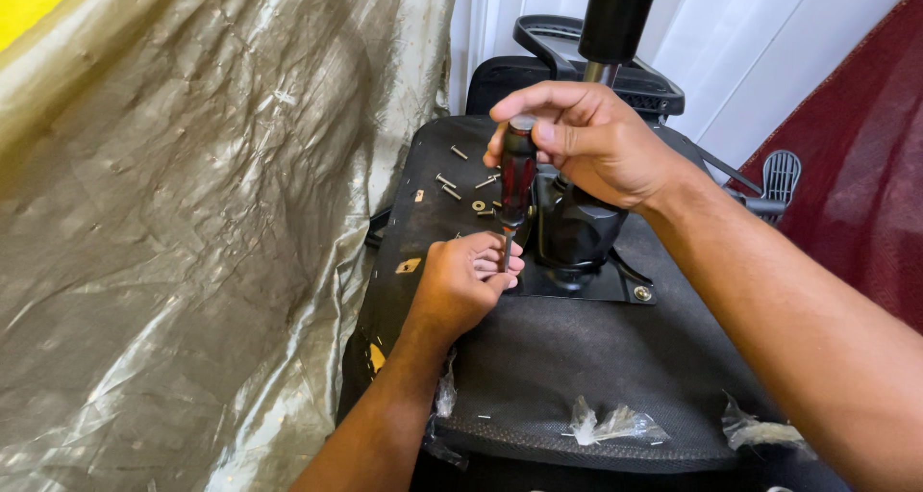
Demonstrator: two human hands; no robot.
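1. The right hand [586, 141] is wrapping its fingers tightly around the top of a screwdriver [515, 189] with a dark red handle, holding it nearly upright, thumb on the near side of the handle.
2. The left hand [468, 282] is pinching its fingertips [502, 266] narrowly around the screwdriver's metal shaft near the tip, steadying it; what the tip is seated in is hidden by the fingers.
3. The tip is sitting at the 9 o'clock edge of a black metal mounting plate [615, 285], which is lying on the upturned underside of a black chair seat [577, 367].
4. A screw [642, 293] is sitting in the plate's corner, at 3 o'clock from the left hand.
5. A black gas-lift cylinder [615, 16] is rising from the mechanism [574, 227] just behind the screwdriver, at 12 o'clock.
6. Loose screws and washers [461, 182] are lying on the seat at 11 o'clock from the left hand.
7. Torn scraps of clear plastic [606, 423] are clinging to the seat's near edge at 6 o'clock.
8. A crinkled, pale gold sheet [192, 232] is hanging at 9 o'clock.
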